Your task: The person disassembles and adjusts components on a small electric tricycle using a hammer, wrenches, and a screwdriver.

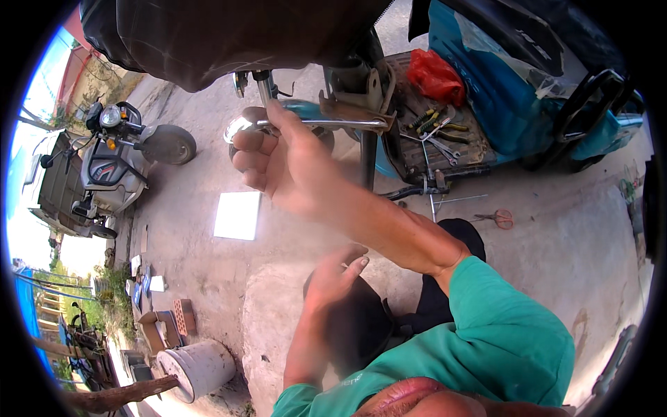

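My right hand (283,153) reaches up from the right, its fingers curled and its thumb against a horizontal chrome bar (347,124) at the front of a teal electric tricycle (451,42). The bar runs to a rusty metal bracket (376,103); a dark covering (208,35) hangs above and hides part of the front. My left hand (337,278) is low in the middle, over my dark-trousered legs, fingers curled with a small pale item between thumb and finger, too small to name.
Pliers and wrenches (445,139) lie beside a red bag (436,76) on the footboard. Scissors (501,219) and a white board (236,215) lie on the concrete. A grey tricycle (104,181) stands left. A white bucket (194,368) and cardboard box (158,332) sit lower left.
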Demonstrator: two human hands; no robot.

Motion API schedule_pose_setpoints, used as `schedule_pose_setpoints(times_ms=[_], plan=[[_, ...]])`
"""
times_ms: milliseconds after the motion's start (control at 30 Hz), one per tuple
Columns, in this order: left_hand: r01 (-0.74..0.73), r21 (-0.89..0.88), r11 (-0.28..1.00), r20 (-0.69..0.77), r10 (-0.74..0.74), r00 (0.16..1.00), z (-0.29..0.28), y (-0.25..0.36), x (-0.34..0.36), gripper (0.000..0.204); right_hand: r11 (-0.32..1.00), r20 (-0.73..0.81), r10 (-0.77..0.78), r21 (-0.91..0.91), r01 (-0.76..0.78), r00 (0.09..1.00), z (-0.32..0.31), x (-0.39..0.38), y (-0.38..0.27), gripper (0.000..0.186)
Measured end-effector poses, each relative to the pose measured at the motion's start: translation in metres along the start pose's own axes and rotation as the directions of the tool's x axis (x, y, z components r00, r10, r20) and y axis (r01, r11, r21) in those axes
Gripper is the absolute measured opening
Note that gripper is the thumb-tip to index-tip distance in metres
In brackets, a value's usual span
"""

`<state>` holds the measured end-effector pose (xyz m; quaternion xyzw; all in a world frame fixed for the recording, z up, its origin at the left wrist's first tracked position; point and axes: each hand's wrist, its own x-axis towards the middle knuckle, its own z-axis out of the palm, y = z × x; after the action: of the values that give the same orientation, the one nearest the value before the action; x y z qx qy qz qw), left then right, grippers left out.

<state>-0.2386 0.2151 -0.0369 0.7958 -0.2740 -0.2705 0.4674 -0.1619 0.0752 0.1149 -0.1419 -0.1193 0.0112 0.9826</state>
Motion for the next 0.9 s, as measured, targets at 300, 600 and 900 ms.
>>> schedule_pose_setpoints(times_ms=[300, 600, 900], plan=[[-0.065, -0.152, 0.986, -0.066, 0.055, 0.996, -0.007, -0.027, 0.007, 0.027, 0.878, 0.421, 0.185, 0.334, -0.342, 0.888, -0.02, -0.045, -0.013, 0.054], [-0.058, -0.317, 0.947, -0.024, 0.053, 0.998, -0.008, -0.038, 0.029, 0.018, 0.97, 0.196, 0.163, -0.21, -0.121, 0.967, -0.042, -0.038, -0.002, 0.046], [-0.105, -0.546, 0.831, -0.381, -0.134, 0.915, -0.021, -0.077, 0.038, 0.03, 0.877, 0.22, 0.465, -0.247, -0.412, 0.858, -0.073, -0.093, -0.028, 0.035]])
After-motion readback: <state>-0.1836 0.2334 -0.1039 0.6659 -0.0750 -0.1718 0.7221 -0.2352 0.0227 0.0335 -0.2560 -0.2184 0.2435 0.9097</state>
